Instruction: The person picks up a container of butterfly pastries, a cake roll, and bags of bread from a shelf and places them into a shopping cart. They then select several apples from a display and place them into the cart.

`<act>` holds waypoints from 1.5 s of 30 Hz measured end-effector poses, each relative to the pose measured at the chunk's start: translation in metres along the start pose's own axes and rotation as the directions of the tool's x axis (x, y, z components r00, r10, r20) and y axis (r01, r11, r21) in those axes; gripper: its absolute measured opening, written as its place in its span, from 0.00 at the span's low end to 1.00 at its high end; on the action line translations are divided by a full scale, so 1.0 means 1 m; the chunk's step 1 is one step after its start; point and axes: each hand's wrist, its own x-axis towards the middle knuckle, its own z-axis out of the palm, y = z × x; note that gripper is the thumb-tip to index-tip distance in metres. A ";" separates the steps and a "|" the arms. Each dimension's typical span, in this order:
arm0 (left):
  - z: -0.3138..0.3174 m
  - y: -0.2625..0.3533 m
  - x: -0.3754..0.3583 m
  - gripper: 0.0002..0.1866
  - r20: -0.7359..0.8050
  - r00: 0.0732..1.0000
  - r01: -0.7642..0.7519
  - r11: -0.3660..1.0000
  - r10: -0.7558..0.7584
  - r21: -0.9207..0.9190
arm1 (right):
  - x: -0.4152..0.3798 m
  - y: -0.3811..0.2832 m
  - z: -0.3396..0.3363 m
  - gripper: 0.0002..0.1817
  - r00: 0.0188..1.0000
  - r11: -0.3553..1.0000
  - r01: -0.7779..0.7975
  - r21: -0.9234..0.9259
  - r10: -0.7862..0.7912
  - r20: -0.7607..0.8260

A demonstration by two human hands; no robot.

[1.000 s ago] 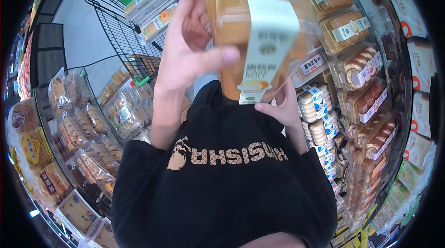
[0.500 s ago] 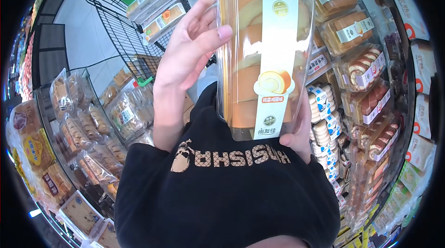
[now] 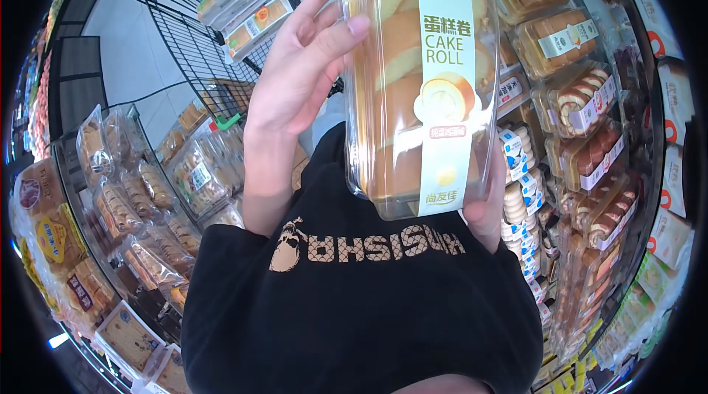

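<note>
Both hands hold a clear plastic box of cake rolls (image 3: 391, 92) up in front of my chest, with its front turned toward me. A pale green paper band reading "CAKE ROLL" runs down its front. On the box's upper left edge, my left hand (image 3: 299, 62) has its thumb against the front, and its fingers are partly hidden behind. Around the lower right corner closes my right hand (image 3: 484, 206); the thumb side shows and the other fingers are hidden by the box. Sliced yellow-brown rolls are visible through the plastic.
A black wire shopping cart (image 3: 195, 58) with green trim stands at upper left, carrying packaged cakes (image 3: 258, 29). To the right are shelves of boxed cake rolls (image 3: 557, 40) and stacked round biscuits (image 3: 516, 173). Bagged breads (image 3: 133, 202) fill a rack at left.
The box has tilted and risen slightly, and the band's "CAKE ROLL" lettering, washed out by glare before, is readable now. Both hands keep their hold.
</note>
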 end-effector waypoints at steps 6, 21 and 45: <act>0.016 -0.020 0.012 0.30 -0.118 0.990 -0.066 0.993 0.077 0.093 | 0.008 -0.010 0.004 0.65 0.949 0.840 0.257 -0.478 -0.312 -0.039; -0.001 -0.054 -0.010 0.33 0.463 0.886 0.419 0.448 -0.012 -0.790 | 0.006 0.003 0.050 0.42 0.997 0.996 0.043 -0.079 -0.039 0.060; -0.006 -0.023 -0.102 0.32 0.236 0.884 0.389 0.354 -0.403 -0.850 | 0.004 0.047 0.083 0.18 0.915 0.984 0.067 -0.164 0.005 0.404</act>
